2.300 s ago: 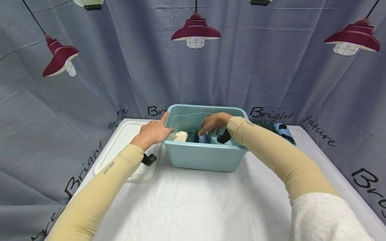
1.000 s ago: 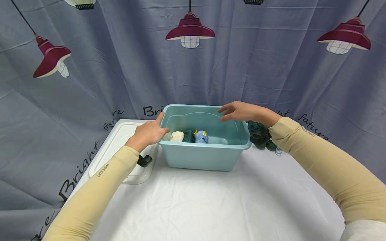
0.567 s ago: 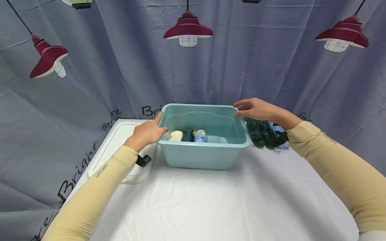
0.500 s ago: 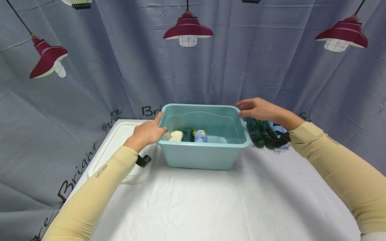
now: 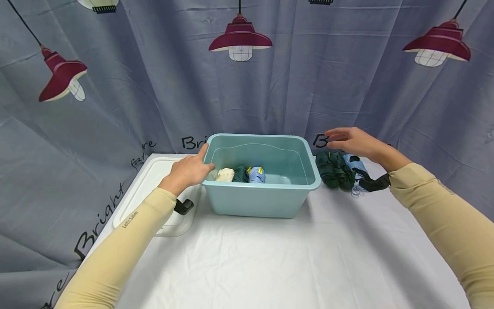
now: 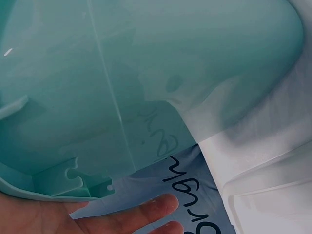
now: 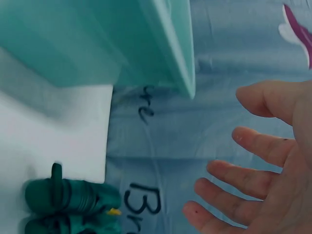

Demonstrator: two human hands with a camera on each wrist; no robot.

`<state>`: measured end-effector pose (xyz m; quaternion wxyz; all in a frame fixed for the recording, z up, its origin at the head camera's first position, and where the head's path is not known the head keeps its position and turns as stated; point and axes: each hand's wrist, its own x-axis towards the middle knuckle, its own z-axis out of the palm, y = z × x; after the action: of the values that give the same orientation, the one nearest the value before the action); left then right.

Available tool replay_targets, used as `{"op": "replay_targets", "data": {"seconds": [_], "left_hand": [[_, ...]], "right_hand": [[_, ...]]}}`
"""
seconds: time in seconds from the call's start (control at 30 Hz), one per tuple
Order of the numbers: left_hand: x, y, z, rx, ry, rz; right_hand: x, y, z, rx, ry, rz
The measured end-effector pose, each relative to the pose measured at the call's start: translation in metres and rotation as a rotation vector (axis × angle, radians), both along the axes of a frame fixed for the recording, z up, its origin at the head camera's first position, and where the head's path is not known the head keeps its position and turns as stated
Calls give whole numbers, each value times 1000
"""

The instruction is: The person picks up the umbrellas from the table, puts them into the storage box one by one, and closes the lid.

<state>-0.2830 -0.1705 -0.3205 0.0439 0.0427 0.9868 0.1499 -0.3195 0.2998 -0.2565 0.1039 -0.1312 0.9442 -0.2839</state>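
Note:
A light teal plastic bin (image 5: 254, 199) stands on the white table. Inside it, by the near wall, sit a cream bundle (image 5: 225, 174), a dark green bundle (image 5: 240, 174) and a light blue bundle (image 5: 256, 174) with yellow marks. My left hand (image 5: 189, 171) rests at the bin's left rim, index finger and thumb spread; its other fingers extend outside the wall in the left wrist view. My right hand (image 5: 354, 140), fingers loosely spread and holding nothing, hovers right of the bin, above dark green rolled bundles (image 5: 335, 170) and a light blue one (image 5: 355, 164).
A white lid (image 5: 154, 184) lies left of the bin, partly under my left forearm. A grey-blue curtain (image 5: 293, 94) printed with lamps and lettering hangs behind the table. The bin's right end lies close to the green bundles.
My right hand has come up out of the bin and moved right, over the bundles beside it. The left hand stays at the left rim. The view has shifted slightly.

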Motion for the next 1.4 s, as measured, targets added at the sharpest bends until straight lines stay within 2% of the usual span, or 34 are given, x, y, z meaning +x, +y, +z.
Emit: {"op": "replay_targets", "data": {"seconds": [0.37, 0.67, 0.87, 1.4], "left_hand": [[0, 0, 1, 1, 7, -4], [0, -1, 0, 2, 15, 1], [-1, 0, 0, 5, 3, -4], [0, 1, 1, 11, 0, 2]], "right_hand": [[-10, 42, -26, -27, -7, -70], [-23, 62, -49, -8, -14, -128], [-27, 79, -67, 1, -36, -181], [-36, 103, -103, -41, -58, -281]]}}
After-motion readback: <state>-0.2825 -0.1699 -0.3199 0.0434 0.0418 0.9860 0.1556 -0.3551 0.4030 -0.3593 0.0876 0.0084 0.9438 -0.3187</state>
